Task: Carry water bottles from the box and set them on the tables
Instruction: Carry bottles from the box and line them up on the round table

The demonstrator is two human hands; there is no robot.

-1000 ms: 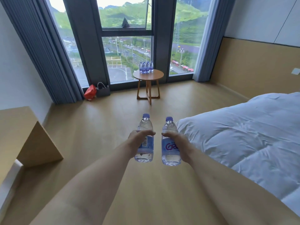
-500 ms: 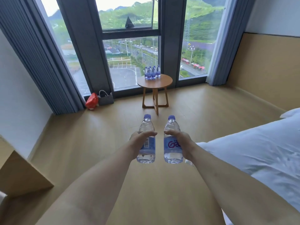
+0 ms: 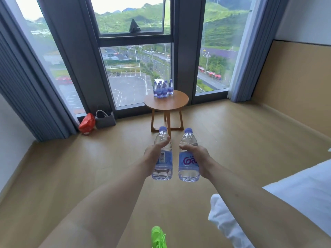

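Out front above the wooden floor (image 3: pixel 89 167), gripping two upright bottles side by side: left hand (image 3: pixel 154 155) wrapping the barcode bottle (image 3: pixel 162 159), right hand (image 3: pixel 200 158) wrapping the logo bottle (image 3: pixel 188 158). Beyond both hands, well apart, standing by the window: round table (image 3: pixel 166 102) carrying clustered bottles (image 3: pixel 163 88).

My left hand (image 3: pixel 154 154) grips one water bottle (image 3: pixel 162 158) upright by its middle, and my right hand (image 3: pixel 200 158) grips a second bottle (image 3: pixel 188 158) the same way, the two side by side with a narrow gap, above the wooden floor (image 3: pixel 232 140). Ahead by the window, a cluster of bottles (image 3: pixel 163 88) stands at the far edge of the round tabletop (image 3: pixel 166 102). A red bag (image 3: pixel 87 123) and a grey bag (image 3: pixel 105 120) sit near the curtain, and the bed (image 3: pixel 304 190) lies at my right.
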